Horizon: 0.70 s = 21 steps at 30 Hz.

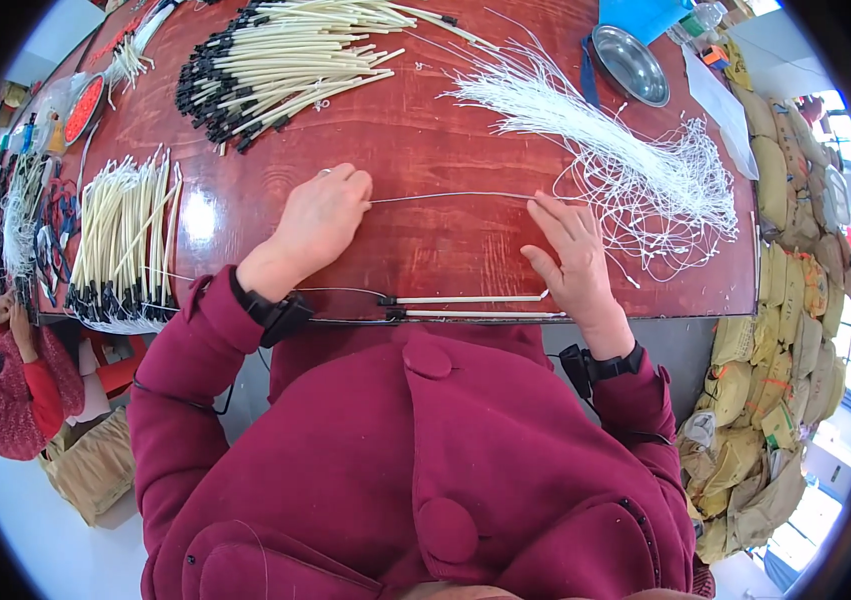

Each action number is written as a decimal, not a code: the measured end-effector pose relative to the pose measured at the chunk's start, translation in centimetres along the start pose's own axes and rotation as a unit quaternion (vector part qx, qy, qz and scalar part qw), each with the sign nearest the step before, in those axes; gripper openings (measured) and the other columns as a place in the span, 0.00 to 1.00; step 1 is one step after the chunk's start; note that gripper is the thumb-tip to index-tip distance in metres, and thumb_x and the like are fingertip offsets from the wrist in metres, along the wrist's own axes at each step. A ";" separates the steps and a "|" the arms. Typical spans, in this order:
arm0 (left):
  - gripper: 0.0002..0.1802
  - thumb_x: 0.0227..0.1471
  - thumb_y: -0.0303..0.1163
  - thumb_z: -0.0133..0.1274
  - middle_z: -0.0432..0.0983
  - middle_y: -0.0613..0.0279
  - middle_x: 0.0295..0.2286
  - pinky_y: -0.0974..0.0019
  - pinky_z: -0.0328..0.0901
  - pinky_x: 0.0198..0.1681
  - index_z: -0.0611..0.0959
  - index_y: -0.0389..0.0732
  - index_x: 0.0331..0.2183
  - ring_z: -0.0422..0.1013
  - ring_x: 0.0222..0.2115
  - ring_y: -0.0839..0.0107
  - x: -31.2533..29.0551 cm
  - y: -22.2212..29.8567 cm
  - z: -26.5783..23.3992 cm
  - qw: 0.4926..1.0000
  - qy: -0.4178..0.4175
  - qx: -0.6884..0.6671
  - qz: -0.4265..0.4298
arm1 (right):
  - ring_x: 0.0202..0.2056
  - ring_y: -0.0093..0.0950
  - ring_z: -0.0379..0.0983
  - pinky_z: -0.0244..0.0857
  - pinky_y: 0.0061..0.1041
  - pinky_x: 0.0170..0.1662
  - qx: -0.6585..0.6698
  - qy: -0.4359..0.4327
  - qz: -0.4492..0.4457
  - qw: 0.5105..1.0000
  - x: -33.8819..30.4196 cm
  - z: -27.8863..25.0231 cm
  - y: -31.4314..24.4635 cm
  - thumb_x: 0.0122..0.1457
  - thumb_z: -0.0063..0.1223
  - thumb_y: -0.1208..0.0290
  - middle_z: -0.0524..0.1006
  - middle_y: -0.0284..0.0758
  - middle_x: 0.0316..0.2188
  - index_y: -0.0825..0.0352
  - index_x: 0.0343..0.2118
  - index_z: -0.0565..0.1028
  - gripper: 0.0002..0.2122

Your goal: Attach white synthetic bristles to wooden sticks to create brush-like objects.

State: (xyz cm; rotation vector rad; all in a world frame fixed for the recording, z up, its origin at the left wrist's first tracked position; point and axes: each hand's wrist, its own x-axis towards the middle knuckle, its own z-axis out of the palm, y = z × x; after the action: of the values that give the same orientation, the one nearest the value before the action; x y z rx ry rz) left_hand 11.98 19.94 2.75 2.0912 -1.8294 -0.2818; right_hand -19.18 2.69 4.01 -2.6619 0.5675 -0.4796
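A thin white string (450, 194) stretches across the red-brown table between my two hands. My left hand (323, 218) is closed, its curled fingers gripping the string's left end. My right hand (573, 248) lies with fingers stretched out and thumb apart, its fingertips touching the string's right end. Below it, along the table's near edge, lie two cream rods with black ends, an upper rod (470, 299) and a lower rod (480, 314). A pale cord runs left from their black ends, passing beneath my left wrist. Right of my right hand spreads a tangled bundle of white strings (635, 165).
A large heap of black-ended cream rods (295, 60) lies at the far side; another bundle (125, 225) is at the left. A metal dish (631, 65) sits far right. A co-worker's sleeve (43, 395) shows at left. Stacked sacks (775, 360) stand right.
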 end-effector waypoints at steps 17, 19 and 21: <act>0.06 0.54 0.28 0.57 0.74 0.56 0.33 0.51 0.68 0.39 0.77 0.39 0.33 0.74 0.37 0.50 -1.2 -2.2 -2.1 0.999 -0.014 -0.035 -0.021 | 0.64 0.46 0.58 0.52 0.43 0.67 -0.080 -0.115 -0.035 0.990 1.0 1.2 0.7 0.62 0.43 0.33 0.61 0.44 0.69 0.77 0.64 0.64 0.45; 0.06 0.54 0.29 0.58 0.74 0.56 0.32 0.51 0.68 0.39 0.77 0.39 0.34 0.74 0.37 0.50 -0.6 -2.4 -2.7 0.998 -0.025 -0.048 -0.011 | 0.65 0.46 0.57 0.52 0.43 0.67 -0.071 -0.118 -0.027 0.990 1.1 1.1 0.7 0.62 0.39 0.30 0.61 0.44 0.69 0.78 0.63 0.65 0.47; 0.07 0.54 0.29 0.58 0.75 0.56 0.33 0.51 0.68 0.39 0.78 0.40 0.35 0.74 0.37 0.50 0.9 -3.0 -3.6 0.999 0.009 -0.039 0.002 | 0.65 0.46 0.57 0.52 0.43 0.67 -0.071 -0.117 -0.030 0.990 1.1 1.0 0.6 0.62 0.40 0.31 0.61 0.44 0.68 0.78 0.63 0.65 0.47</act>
State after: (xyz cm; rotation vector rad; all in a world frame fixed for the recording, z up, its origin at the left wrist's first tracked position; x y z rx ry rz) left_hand 16.22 19.79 4.94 2.0316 -1.7824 -0.3284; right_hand -18.01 1.95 3.12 -2.8235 0.4659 -0.1427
